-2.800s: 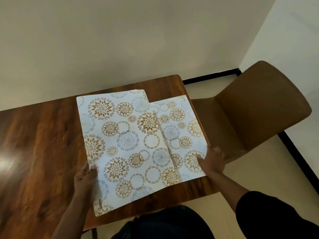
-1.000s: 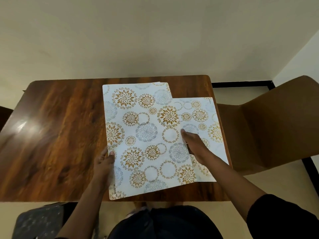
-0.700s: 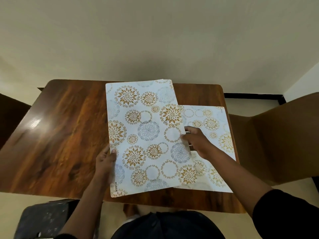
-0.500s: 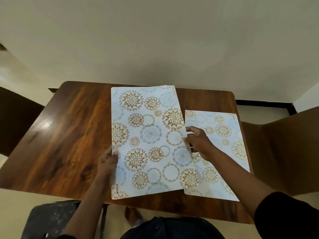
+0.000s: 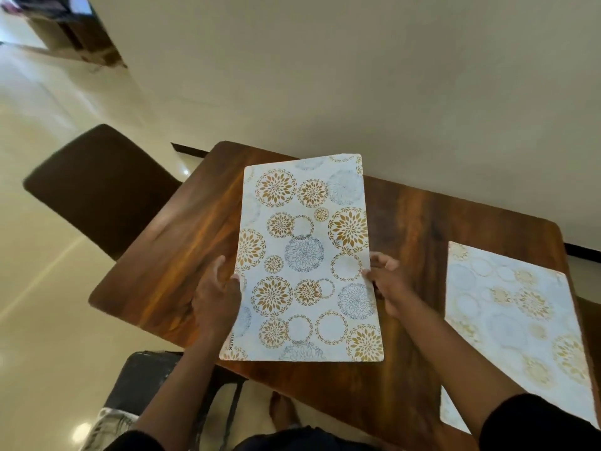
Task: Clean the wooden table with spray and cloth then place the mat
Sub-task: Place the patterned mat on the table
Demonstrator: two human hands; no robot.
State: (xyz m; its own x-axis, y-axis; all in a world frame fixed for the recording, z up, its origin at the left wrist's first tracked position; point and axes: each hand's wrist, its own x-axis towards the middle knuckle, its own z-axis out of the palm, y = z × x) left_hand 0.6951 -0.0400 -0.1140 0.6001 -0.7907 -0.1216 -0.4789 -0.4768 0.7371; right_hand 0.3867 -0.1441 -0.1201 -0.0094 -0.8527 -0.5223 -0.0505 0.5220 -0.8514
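Observation:
A white mat printed with gold and blue flower circles is over the middle of the dark wooden table. My left hand grips its left edge and my right hand grips its right edge. I cannot tell whether it lies flat or is slightly lifted. A second mat of the same pattern lies flat on the table's right end, apart from both hands. No spray bottle or cloth is in view.
A dark brown chair stands at the table's left end. A black stool is under the near edge by my legs. A beige wall runs along the table's far side. Glossy floor stretches to the left.
The two overlapped mats have separated. The right one stays on the table's right end; my hands carried the other leftward, and my right hand moved onto its right edge.

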